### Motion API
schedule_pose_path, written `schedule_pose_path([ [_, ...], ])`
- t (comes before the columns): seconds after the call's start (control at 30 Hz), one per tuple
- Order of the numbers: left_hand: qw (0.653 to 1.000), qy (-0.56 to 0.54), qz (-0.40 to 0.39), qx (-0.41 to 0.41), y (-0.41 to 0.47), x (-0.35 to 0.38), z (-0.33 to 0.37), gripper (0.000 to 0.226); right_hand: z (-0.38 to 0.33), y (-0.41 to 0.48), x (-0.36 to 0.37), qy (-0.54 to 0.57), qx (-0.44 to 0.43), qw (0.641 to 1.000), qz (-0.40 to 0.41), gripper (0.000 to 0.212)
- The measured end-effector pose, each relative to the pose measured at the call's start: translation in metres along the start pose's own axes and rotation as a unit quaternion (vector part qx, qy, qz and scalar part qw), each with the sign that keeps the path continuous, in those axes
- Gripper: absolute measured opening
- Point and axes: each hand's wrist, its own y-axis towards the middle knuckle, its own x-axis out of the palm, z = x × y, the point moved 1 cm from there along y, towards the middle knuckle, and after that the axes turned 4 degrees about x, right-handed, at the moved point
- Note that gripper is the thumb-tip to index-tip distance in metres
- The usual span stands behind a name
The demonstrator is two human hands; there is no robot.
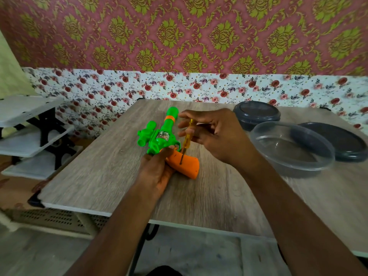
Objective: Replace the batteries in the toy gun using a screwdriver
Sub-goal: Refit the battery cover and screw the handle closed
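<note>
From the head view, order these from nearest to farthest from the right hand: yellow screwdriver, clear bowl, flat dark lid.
1. yellow screwdriver, held in the right hand
2. clear bowl, to its right
3. flat dark lid, far right

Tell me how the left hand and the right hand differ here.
The left hand grips the toy gun by its orange handle; the right hand pinches the yellow screwdriver. The left hand sits low near the table; the right hand is higher, over the gun. Both meet at the orange handle, where the screwdriver tip sits.
</note>
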Motion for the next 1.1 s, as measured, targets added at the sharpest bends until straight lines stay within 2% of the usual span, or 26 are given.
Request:
schedule_pose_path([
  [0.17,1.000,0.000,0.008,-0.005,-0.001,0.001,0.002,0.043,0.000,-0.001,0.003,-0.079,-0.061,0.993,0.055,0.021],
  [0.3,1.000,0.002,0.011,0.000,-0.002,0.001,0.002,0.042,-0.003,0.000,0.010,-0.197,-0.146,0.963,0.112,0.032],
  [0.4,1.000,0.007,0.021,0.000,-0.003,0.001,0.002,0.042,-0.002,0.001,0.008,-0.225,-0.131,0.961,0.094,0.032],
  [0.5,1.000,0.001,0.019,0.001,-0.002,0.001,0.000,0.042,0.001,-0.001,0.002,-0.124,-0.068,0.990,0.026,0.025],
  [0.6,1.000,0.008,0.018,0.008,-0.002,0.001,0.001,0.041,-0.002,-0.004,0.003,-0.040,-0.034,0.999,-0.004,0.029],
  [0.9,0.999,0.024,0.023,0.021,-0.004,0.003,0.002,0.041,-0.020,0.010,0.003,-0.233,-0.134,0.963,0.036,0.041],
  [1.0,0.999,0.036,0.022,0.026,-0.005,0.004,0.003,0.034,-0.019,0.010,0.005,-0.265,-0.150,0.951,0.049,0.045],
  [1.1,0.999,0.043,0.014,0.028,-0.004,0.003,0.002,0.021,-0.018,0.008,0.006,-0.245,-0.120,0.961,0.033,0.036],
])
